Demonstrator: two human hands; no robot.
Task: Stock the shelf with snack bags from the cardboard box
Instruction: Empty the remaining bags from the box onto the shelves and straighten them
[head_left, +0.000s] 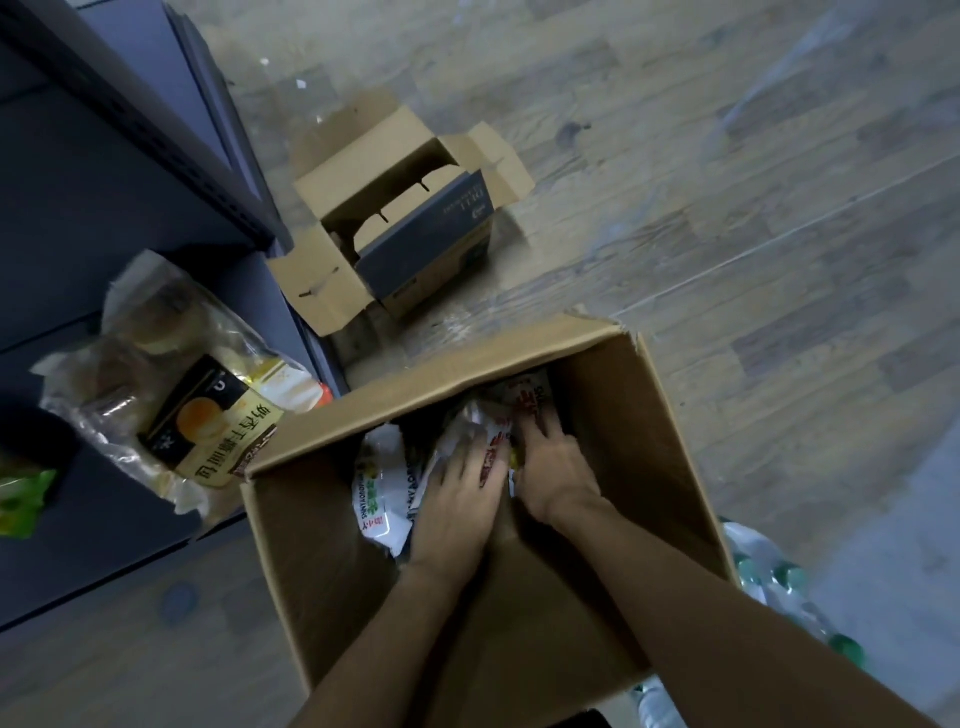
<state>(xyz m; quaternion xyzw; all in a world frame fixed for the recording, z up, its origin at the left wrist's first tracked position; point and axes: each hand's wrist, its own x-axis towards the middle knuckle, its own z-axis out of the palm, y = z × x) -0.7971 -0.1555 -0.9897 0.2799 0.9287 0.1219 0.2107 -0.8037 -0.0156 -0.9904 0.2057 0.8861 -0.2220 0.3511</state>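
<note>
Two boxes on wood-plank floor (727, 208). Dark shelf (104, 208) at left, holding clear bread bag (182, 395) and green bag (21, 499), cut off by edge. Small box (410, 223) behind, flaps open. Big box (519, 545) in front, snack bags (384, 488) at bottom. Left hand (457, 504) and right hand (556, 467) side by side, fingers straight, pressed on bags. Fingertips blurred. Plastic-wrapped bottles (779, 577) at right, partly hidden.
</note>
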